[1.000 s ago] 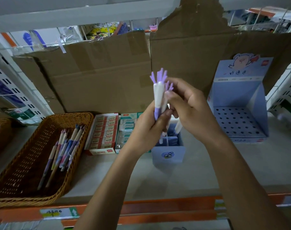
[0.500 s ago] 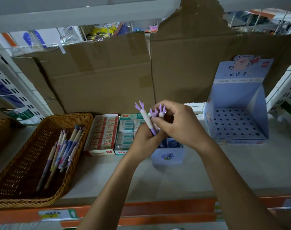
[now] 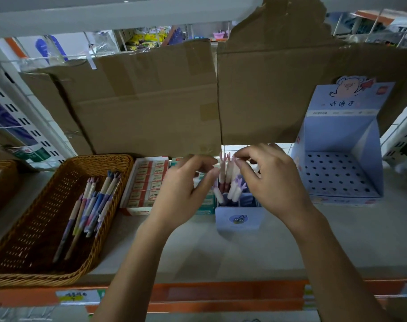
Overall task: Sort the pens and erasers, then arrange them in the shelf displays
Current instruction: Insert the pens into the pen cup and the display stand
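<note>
A small blue pen box (image 3: 239, 220) stands mid-shelf with several white pens (image 3: 235, 190) with purple tops and taller pink-topped pens (image 3: 225, 167) upright in it. My left hand (image 3: 181, 191) hovers just left of the box with its fingers loosely curled, the forefinger tip beside the pink pens. My right hand (image 3: 271, 182) is above the box, thumb and forefinger tips close to the pink pen tops, and I see nothing gripped. Left of the box, behind my left hand, lie a red eraser box (image 3: 146, 182) and a partly hidden teal eraser box (image 3: 206, 203).
A wicker basket (image 3: 23, 259) at the left holds several loose pens (image 3: 91, 205). A tall blue display stand (image 3: 341, 173) with a perforated floor stands at the right. Cardboard sheets (image 3: 151, 101) line the back of the shelf. An orange shelf edge (image 3: 221, 293) runs along the front.
Both hands came down from chest height with the purple-topped pens. Those pens now stand in the blue box and my fingers have let go of them.
</note>
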### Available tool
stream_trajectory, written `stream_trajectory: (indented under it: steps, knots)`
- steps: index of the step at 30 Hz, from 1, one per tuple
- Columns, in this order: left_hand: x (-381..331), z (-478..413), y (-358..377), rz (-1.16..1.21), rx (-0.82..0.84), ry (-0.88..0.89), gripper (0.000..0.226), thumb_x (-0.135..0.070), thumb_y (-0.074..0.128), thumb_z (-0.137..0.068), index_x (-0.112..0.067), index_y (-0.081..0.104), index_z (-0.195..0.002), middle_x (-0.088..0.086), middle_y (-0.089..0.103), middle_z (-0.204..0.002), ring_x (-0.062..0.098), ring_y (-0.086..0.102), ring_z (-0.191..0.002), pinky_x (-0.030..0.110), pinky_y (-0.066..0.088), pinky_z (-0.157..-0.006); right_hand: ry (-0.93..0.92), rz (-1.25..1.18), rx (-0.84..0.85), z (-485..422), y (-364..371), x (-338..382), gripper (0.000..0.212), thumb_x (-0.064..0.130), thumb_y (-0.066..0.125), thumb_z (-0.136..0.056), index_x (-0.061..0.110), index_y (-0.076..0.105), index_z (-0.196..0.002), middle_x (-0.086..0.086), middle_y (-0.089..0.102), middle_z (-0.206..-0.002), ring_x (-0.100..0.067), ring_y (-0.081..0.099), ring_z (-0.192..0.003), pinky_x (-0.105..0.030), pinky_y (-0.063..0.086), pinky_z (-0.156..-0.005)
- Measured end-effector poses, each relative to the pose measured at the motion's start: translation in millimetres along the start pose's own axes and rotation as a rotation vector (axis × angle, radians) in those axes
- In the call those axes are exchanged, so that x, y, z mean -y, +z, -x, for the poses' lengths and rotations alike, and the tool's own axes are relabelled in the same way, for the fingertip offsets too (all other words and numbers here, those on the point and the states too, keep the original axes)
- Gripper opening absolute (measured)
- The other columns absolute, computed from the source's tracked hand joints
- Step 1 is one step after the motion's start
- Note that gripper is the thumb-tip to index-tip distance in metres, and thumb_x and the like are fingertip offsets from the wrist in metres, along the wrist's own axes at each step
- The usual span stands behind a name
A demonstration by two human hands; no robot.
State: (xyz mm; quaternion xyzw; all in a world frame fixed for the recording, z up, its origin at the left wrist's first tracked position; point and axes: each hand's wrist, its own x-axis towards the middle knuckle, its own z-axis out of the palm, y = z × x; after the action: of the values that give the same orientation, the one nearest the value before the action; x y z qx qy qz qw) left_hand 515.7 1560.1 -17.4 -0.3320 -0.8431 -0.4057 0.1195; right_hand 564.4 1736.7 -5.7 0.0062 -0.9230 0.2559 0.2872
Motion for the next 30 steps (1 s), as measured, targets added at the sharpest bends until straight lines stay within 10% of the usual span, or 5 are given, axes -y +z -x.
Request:
stream_trajectory:
  steps: [17,30]
  knots:
    - [64.9,72.0,-115.8,-0.681,-0.091,-0.477,0.036,-0.031,0.056,-0.089,-0.017,0.057,-0.123,0.010,0.061,-0.117,0.030,0.056,-0.103,0.039,0.046,-0.084,-0.302,0.038,0.181,-38.7,84.5,116.4,0.025,0.025,0.054,-0.081,0.011,0.067,-0.097,-0.009,0.066,-0.095,-0.031,0.055,-0.092,-0.036,0.044,-0.083]
    - [155.6,94.9,-153.0,-0.563,0.393,-1.094,0.081,-0.071,0.052,-0.079,-0.011,0.042,-0.132,0.013,0.043,-0.133,0.031,0.045,-0.119,0.042,0.046,-0.094,-0.260,0.346,0.600,-47.4,247.4,194.4,0.026,0.003,0.044,-0.087,0.009,0.063,-0.104,-0.013,0.058,-0.114,-0.034,0.050,-0.109,-0.041,0.042,-0.092]
